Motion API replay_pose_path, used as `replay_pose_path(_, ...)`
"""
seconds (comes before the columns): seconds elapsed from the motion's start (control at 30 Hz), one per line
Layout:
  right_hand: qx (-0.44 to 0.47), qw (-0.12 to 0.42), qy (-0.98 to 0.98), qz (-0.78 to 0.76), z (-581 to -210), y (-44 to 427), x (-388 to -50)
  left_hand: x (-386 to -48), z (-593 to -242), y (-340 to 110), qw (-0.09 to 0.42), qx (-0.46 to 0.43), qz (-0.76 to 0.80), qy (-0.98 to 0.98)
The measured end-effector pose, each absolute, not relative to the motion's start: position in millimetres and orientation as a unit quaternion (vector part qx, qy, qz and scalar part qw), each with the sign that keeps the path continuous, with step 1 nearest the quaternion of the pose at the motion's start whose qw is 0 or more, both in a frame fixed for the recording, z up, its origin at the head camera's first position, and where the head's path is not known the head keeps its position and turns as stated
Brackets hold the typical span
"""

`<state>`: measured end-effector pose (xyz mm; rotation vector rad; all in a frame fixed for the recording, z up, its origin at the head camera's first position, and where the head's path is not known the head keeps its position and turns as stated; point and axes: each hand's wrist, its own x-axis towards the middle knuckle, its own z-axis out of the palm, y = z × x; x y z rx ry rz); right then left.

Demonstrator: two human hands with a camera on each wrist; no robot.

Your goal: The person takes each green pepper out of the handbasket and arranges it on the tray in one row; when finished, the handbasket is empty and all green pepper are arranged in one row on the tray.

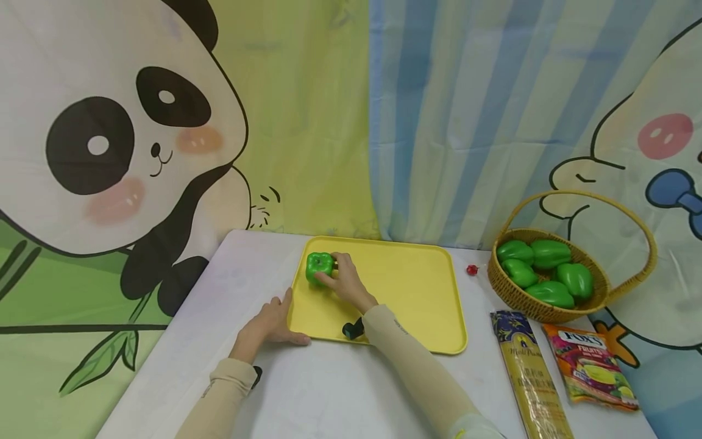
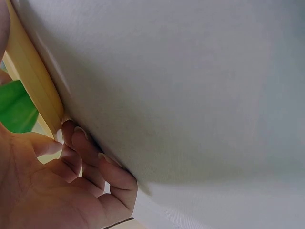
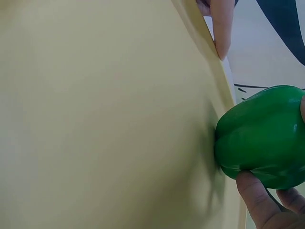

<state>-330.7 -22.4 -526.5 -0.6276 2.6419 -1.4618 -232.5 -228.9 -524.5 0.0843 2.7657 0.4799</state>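
Note:
My right hand (image 1: 348,283) grips a glossy green bell pepper (image 1: 320,268) at the far left corner of a yellow tray (image 1: 403,286). In the right wrist view its fingers (image 3: 259,198) press on the side of the pepper (image 3: 262,138), which is at the tray's surface by the rim; whether it bears its weight on the tray I cannot tell. At the tray's near left corner is my left hand (image 1: 274,320), touching the rim with its fingers spread along the left side and thumb at the front. The left wrist view shows its fingers (image 2: 119,179) loosely bent beside the rim.
A wicker basket (image 1: 507,292) with a tall handle holds several green bell peppers (image 1: 551,253) at the right. A small red item (image 1: 472,269) lies between basket and tray. Nearer are a gold pasta packet (image 1: 534,378) and a Fox's candy bag (image 1: 592,369). A printed curtain (image 1: 307,122) hangs behind.

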Motion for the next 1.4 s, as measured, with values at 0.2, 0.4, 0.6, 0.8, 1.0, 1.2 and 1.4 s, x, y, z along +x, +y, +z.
replay_pose_path(0.2, -0.208, 0.039, 0.861, -0.462, -525, -40, -332, -233, -527, -232, 0.165, 0.031, 0.163, 0.972)
replay_pose_path(0.4, -0.205, 0.042, 0.867, -0.453, -525, -51, -332, -232, -527, -231, 0.149, 0.04, 0.169, 0.973)
replay_pose_path(0.6, -0.208, 0.049, 0.866, -0.451, -523, -56, -331, -231, -527, -228, 0.148, 0.038, 0.167, 0.974)
replay_pose_path(0.8, -0.212, 0.044, 0.867, -0.449, -521, -59, -331, -230, -526, -229, 0.148, 0.037, 0.167, 0.974)
replay_pose_path(1.0, -0.214, 0.041, 0.865, -0.451, -521, -60, -330, -229, -525, -229, 0.148, 0.038, 0.16, 0.975)
replay_pose_path(1.2, -0.202, 0.045, 0.872, -0.443, -521, -57, -326, -230, -524, -227, 0.155, 0.034, 0.156, 0.975)
replay_pose_path(1.4, -0.206, 0.039, 0.878, -0.431, -513, -41, -321, -232, -526, -229, 0.162, 0.026, 0.16, 0.973)
